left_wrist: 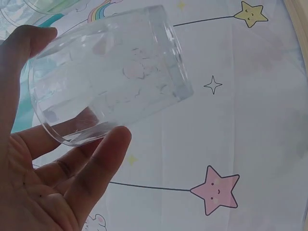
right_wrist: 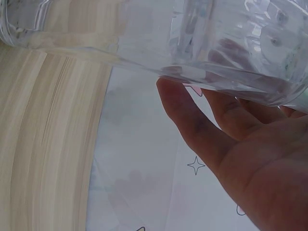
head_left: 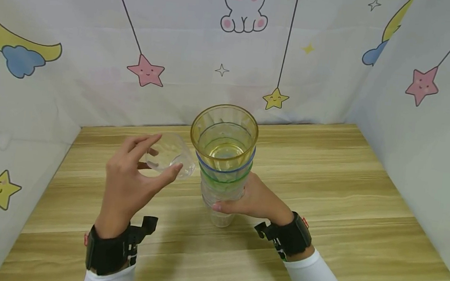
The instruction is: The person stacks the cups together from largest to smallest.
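In the head view my left hand [head_left: 130, 174] holds a clear plastic cup [head_left: 167, 153] tilted on its side, left of a stack. Seen from the left wrist, thumb and fingers grip the clear cup [left_wrist: 120, 72] near its rim, and its thick base points away from the palm. My right hand [head_left: 257, 200] grips the stack around its lower, clear part. That stack [head_left: 222, 167] of nested cups is upright, with a yellow-tinted cup [head_left: 226, 118] on top and blue and green rims below. In the right wrist view, fingers [right_wrist: 192, 115] press against the clear wall of the stack [right_wrist: 149, 29].
Light wood-grain table [head_left: 346, 193] surrounds the stack. A white cloth backdrop [head_left: 190, 33] printed with stars, moons and a bear rises behind, and similar panels stand at left and right. Each wrist carries a black strapped mount [head_left: 110, 249].
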Demonstrator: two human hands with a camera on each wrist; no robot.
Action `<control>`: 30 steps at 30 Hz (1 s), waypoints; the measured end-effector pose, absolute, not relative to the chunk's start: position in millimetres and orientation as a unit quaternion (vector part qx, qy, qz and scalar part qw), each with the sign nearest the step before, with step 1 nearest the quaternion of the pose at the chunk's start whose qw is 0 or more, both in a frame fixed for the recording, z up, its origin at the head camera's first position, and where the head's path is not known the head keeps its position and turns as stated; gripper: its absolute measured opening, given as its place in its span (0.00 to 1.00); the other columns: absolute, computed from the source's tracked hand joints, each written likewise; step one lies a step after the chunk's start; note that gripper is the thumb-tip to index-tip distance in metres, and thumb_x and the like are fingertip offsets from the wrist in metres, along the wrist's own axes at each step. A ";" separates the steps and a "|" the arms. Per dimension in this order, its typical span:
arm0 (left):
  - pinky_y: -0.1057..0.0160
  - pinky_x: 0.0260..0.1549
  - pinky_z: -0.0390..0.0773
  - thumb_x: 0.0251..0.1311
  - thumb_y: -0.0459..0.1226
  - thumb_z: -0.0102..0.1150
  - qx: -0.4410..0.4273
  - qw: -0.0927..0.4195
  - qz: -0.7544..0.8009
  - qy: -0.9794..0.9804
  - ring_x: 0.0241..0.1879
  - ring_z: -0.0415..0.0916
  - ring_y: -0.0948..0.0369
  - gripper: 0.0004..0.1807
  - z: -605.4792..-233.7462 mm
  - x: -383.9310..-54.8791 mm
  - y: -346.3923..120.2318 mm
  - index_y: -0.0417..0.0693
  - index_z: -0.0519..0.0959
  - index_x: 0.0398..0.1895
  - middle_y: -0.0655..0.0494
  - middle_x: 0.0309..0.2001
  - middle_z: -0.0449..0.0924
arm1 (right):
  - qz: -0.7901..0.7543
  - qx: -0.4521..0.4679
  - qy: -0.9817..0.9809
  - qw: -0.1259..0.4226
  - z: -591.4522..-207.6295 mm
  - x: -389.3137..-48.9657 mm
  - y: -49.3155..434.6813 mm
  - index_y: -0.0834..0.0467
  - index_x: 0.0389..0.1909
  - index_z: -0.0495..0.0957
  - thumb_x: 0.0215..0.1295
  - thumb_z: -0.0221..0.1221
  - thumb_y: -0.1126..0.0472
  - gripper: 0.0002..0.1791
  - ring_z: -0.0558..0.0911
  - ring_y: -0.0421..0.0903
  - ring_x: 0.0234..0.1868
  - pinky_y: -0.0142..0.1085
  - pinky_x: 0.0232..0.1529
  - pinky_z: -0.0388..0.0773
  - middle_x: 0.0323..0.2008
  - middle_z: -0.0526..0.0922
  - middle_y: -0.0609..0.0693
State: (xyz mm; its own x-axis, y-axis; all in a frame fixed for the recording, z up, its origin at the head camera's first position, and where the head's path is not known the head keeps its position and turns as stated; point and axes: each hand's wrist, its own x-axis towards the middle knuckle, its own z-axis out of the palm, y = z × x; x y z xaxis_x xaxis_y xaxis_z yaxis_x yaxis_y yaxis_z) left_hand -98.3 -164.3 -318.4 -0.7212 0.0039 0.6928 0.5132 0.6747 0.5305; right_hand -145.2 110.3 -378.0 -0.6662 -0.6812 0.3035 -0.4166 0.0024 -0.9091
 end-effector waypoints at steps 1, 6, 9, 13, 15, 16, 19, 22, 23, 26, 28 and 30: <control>0.81 0.33 0.74 0.43 0.41 0.80 -0.152 0.345 -0.375 -0.847 0.41 0.79 0.58 0.36 -317.4 -97.8 -163.6 0.43 0.82 0.60 0.47 0.52 0.80 | -0.587 -0.392 0.699 0.112 -377.4 -144.9 110.8 0.54 0.66 0.70 0.53 0.75 0.63 0.38 0.79 0.49 0.58 0.47 0.60 0.74 0.58 0.79 0.49; 0.81 0.33 0.75 0.42 0.41 0.80 -0.151 0.364 -0.377 -0.838 0.41 0.80 0.59 0.36 -311.6 -93.2 -160.5 0.44 0.82 0.60 0.49 0.51 0.80 | -0.589 -0.391 0.698 0.112 -375.7 -144.2 112.5 0.54 0.66 0.70 0.53 0.75 0.63 0.38 0.79 0.49 0.58 0.47 0.60 0.74 0.59 0.79 0.49; 0.80 0.33 0.75 0.42 0.42 0.80 -0.151 0.375 -0.378 -0.833 0.41 0.80 0.61 0.36 -308.3 -88.7 -159.9 0.46 0.82 0.60 0.51 0.52 0.81 | -0.594 -0.393 0.692 0.116 -376.0 -144.4 112.5 0.54 0.66 0.70 0.54 0.75 0.61 0.38 0.79 0.49 0.58 0.47 0.60 0.74 0.59 0.78 0.49; 0.80 0.34 0.76 0.41 0.41 0.79 -0.150 0.389 -0.393 -0.819 0.42 0.80 0.61 0.36 -305.8 -83.6 -159.2 0.46 0.83 0.60 0.51 0.52 0.81 | -0.597 -0.393 0.689 0.120 -376.6 -144.3 111.1 0.54 0.67 0.70 0.54 0.75 0.58 0.39 0.78 0.49 0.58 0.48 0.60 0.74 0.59 0.78 0.49; 0.79 0.34 0.76 0.40 0.40 0.80 -0.149 0.396 -0.400 -0.813 0.42 0.80 0.61 0.36 -305.5 -82.5 -159.0 0.46 0.83 0.60 0.49 0.51 0.81 | -0.596 -0.392 0.691 0.120 -376.8 -144.2 110.3 0.54 0.66 0.70 0.54 0.75 0.59 0.39 0.79 0.50 0.58 0.48 0.60 0.74 0.58 0.79 0.50; 0.79 0.34 0.76 0.39 0.40 0.80 -0.148 0.400 -0.402 -0.810 0.42 0.80 0.61 0.37 -305.6 -82.1 -158.8 0.46 0.83 0.60 0.49 0.51 0.82 | -0.595 -0.390 0.692 0.121 -376.7 -144.1 109.7 0.54 0.66 0.70 0.54 0.76 0.59 0.39 0.79 0.49 0.58 0.47 0.60 0.74 0.58 0.79 0.49; 0.80 0.33 0.76 0.38 0.39 0.80 -0.145 0.410 -0.410 -0.802 0.42 0.80 0.61 0.37 -306.1 -81.0 -158.3 0.45 0.83 0.59 0.46 0.50 0.82 | -0.591 -0.386 0.697 0.123 -376.6 -144.1 107.9 0.54 0.66 0.70 0.54 0.75 0.60 0.38 0.79 0.48 0.57 0.47 0.60 0.74 0.57 0.80 0.49; 0.80 0.33 0.76 0.37 0.40 0.80 -0.143 0.415 -0.417 -0.796 0.42 0.80 0.62 0.37 -305.9 -79.7 -156.8 0.44 0.83 0.59 0.45 0.49 0.82 | -0.588 -0.386 0.700 0.121 -377.0 -144.3 106.9 0.54 0.66 0.70 0.54 0.75 0.62 0.38 0.79 0.48 0.57 0.47 0.60 0.74 0.57 0.80 0.49; 0.80 0.33 0.76 0.37 0.40 0.80 -0.144 0.418 -0.421 -0.792 0.42 0.80 0.62 0.37 -305.5 -79.3 -156.0 0.43 0.83 0.58 0.44 0.49 0.82 | -0.587 -0.386 0.701 0.120 -377.2 -144.4 106.9 0.54 0.66 0.70 0.54 0.75 0.62 0.38 0.79 0.48 0.57 0.47 0.60 0.74 0.57 0.79 0.49; 0.79 0.33 0.77 0.38 0.39 0.78 -0.149 0.424 -0.438 -0.778 0.42 0.80 0.62 0.36 -303.0 -77.8 -153.0 0.41 0.83 0.58 0.42 0.49 0.81 | -0.588 -0.388 0.700 0.118 -377.8 -144.9 107.6 0.53 0.66 0.69 0.54 0.75 0.61 0.39 0.78 0.48 0.58 0.47 0.60 0.74 0.58 0.79 0.48; 0.78 0.33 0.78 0.39 0.37 0.78 -0.155 0.427 -0.461 -0.762 0.42 0.80 0.60 0.36 -300.1 -76.5 -150.7 0.38 0.82 0.58 0.40 0.49 0.81 | -0.589 -0.390 0.699 0.117 -377.6 -145.1 108.6 0.53 0.66 0.69 0.54 0.75 0.60 0.38 0.78 0.48 0.58 0.47 0.60 0.73 0.58 0.79 0.48; 0.76 0.34 0.79 0.40 0.36 0.78 -0.161 0.431 -0.484 -0.744 0.42 0.80 0.59 0.35 -296.2 -75.1 -148.1 0.36 0.82 0.58 0.38 0.49 0.80 | -0.589 -0.389 0.699 0.116 -377.0 -145.1 110.2 0.53 0.66 0.69 0.54 0.75 0.58 0.39 0.78 0.48 0.58 0.47 0.60 0.73 0.58 0.79 0.48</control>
State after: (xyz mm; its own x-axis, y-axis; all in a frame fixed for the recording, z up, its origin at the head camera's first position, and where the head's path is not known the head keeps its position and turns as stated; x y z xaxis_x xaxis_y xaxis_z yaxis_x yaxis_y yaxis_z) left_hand -75.1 -148.1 -296.2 -0.5772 -0.1769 0.7972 0.6573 0.4786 0.5821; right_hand -145.1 110.2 -377.0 -0.6709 -0.6800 0.2957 -0.4070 0.0044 -0.9134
